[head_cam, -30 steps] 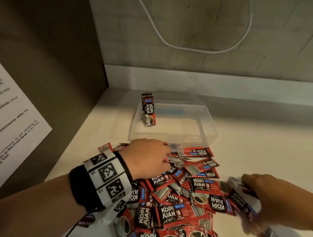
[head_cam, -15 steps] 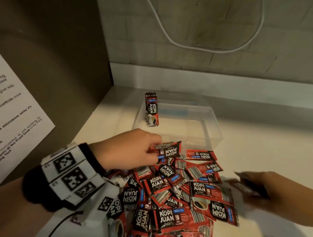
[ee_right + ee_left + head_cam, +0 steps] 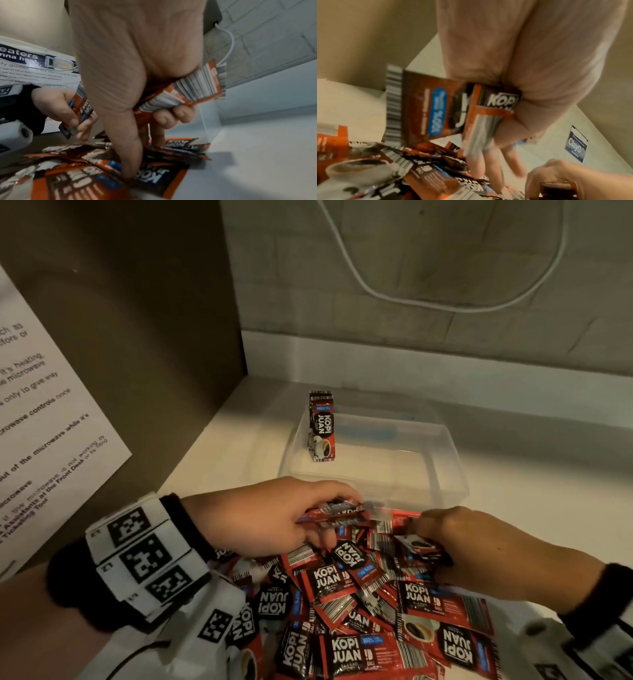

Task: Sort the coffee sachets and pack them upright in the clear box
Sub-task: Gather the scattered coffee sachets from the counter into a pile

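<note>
— What was the setting?
— A pale counter (image 3: 219, 460) in a corner, brick wall (image 3: 445, 344) behind with a white cable (image 3: 359, 278) looping across it, and a printed notice (image 3: 51, 419) at nine o'clock.

— And the sachets?
— A loose pile of sachets (image 3: 359, 604) lay at six o'clock. The clear box (image 3: 445, 460) sat at twelve o'clock of the pile, with an upright stack (image 3: 322, 428) in its far-left corner.

— The hands?
— The left hand (image 3: 260, 515) pinched a few sachets (image 3: 450, 112) between thumb and curled fingers, its other fingers (image 3: 489, 159) reaching down to the pile. The right hand (image 3: 479, 549) clamped a bundle (image 3: 185, 89) against its palm, thumb (image 3: 126, 151) pressing on the pile
</note>
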